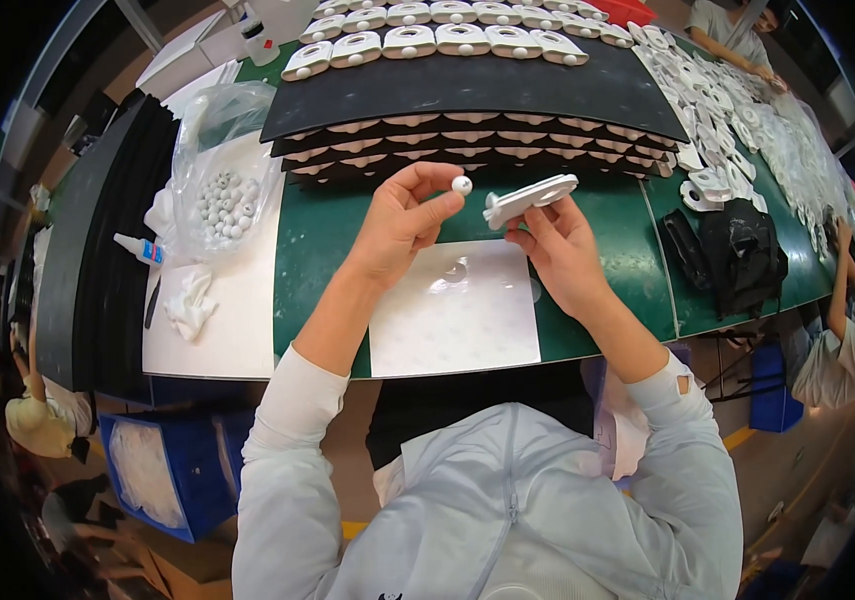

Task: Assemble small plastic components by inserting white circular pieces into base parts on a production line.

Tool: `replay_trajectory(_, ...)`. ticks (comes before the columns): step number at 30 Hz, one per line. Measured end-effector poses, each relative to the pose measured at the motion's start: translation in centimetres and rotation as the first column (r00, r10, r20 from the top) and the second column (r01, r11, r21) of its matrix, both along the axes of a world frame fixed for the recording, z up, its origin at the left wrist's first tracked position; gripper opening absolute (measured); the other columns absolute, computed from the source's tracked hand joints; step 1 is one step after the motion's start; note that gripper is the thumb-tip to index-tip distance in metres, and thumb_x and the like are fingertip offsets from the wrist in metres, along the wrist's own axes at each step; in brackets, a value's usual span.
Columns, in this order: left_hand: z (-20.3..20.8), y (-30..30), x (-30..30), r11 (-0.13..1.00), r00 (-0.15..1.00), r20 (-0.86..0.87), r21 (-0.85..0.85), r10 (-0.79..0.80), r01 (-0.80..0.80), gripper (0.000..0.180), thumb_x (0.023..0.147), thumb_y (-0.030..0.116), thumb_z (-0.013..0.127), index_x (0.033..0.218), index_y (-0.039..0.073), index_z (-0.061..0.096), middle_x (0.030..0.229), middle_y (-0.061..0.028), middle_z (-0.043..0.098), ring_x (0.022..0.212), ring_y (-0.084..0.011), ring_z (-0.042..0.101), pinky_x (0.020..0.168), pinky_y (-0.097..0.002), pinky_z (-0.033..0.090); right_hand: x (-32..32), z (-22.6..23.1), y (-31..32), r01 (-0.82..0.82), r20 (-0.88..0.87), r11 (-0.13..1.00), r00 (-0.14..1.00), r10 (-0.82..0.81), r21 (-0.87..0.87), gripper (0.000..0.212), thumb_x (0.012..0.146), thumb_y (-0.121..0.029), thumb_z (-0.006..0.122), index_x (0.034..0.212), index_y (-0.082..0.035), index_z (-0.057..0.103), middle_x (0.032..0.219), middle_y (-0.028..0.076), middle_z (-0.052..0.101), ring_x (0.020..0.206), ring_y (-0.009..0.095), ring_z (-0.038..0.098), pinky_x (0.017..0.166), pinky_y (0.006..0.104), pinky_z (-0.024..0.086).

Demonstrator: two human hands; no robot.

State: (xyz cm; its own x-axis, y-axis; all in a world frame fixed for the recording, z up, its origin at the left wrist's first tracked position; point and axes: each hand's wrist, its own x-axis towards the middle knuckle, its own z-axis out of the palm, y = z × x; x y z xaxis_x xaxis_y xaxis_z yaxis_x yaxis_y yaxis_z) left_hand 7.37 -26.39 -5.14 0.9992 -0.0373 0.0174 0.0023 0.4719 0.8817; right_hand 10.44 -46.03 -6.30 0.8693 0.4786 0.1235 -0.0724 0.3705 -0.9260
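Observation:
Between the thumb and fingertips of my left hand [403,220] is a small white ball [462,185] with a dark spot on it. My right hand [563,250] grips a flat white plastic part [530,198], tilted, with an opening near its right end and a small knob at its left end. The ball and the knob are a short way apart, above the green table. Below both hands lies a glossy white sheet [458,310]. A clear plastic bag [210,135] at the left holds many similar balls [226,205].
Behind my hands stand stacked black boards [468,95] bearing rows of white parts [463,40]. A glue bottle [140,248] and crumpled tissue [190,302] lie left. At the right are a black bag [743,250] and heaped white parts [708,110]; other people work beyond.

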Motion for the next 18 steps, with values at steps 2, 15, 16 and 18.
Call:
replay_trajectory(2, 0.1, -0.3, -0.2, 0.988, 1.0, 0.01, 0.157, 0.007, -0.009, 0.031, 0.072, 0.005, 0.069, 0.102, 0.007, 0.058, 0.086, 0.0032, 0.058, 0.056, 0.0007, 0.041, 0.042, -0.0158, 0.023, 0.2, 0.1, -0.2, -0.027, -0.197, 0.989, 0.979, 0.056, 0.145, 0.021, 0.091, -0.013, 0.046, 0.111, -0.008, 0.046, 0.1, 0.003, 0.053, 0.093, 0.012, 0.052, 0.081, 0.0277, 0.044)
replay_trajectory(15, 0.3, -1.0, -0.3, 0.924, 0.998, 0.063, 0.379, 0.031, -0.053, 0.025, 0.067, 0.002, 0.071, 0.09, 0.006, 0.063, 0.081, -0.0006, 0.062, 0.064, -0.0015, 0.053, 0.048, -0.0139, 0.034, 0.4, -0.1, -0.4, -0.05, -0.211, 0.99, 0.974, 0.077, 0.132, 0.022, 0.091, -0.014, 0.046, 0.112, -0.007, 0.044, 0.102, 0.005, 0.053, 0.092, 0.012, 0.052, 0.081, 0.0272, 0.044)
replay_trajectory(16, 0.3, -1.0, -0.3, 0.924, 0.997, 0.064, 0.379, 0.031, -0.053, 0.025, 0.067, 0.002, 0.071, 0.09, 0.006, 0.063, 0.081, -0.0006, 0.062, 0.064, -0.0015, 0.053, 0.048, -0.0139, 0.034, 0.4, -0.1, -0.3, -0.05, -0.21, 0.99, 0.975, 0.077, 0.132, 0.022, 0.091, -0.014, 0.046, 0.112, -0.007, 0.044, 0.102, 0.005, 0.053, 0.092, 0.012, 0.052, 0.081, 0.0272, 0.044)
replay_trajectory(18, 0.1, -0.8, -0.3, 0.926, 0.996, 0.083, 0.372, 0.027, -0.056, 0.027, 0.064, 0.0, 0.072, 0.089, 0.006, 0.062, 0.083, 0.0, 0.062, 0.062, -0.0016, 0.051, 0.05, -0.0145, 0.034, 0.3, 0.0, -0.2, -0.046, -0.212, 0.994, 0.975, 0.066, 0.096, 0.022, 0.091, -0.015, 0.046, 0.112, -0.007, 0.045, 0.102, 0.005, 0.053, 0.092, 0.012, 0.052, 0.082, 0.0274, 0.044)
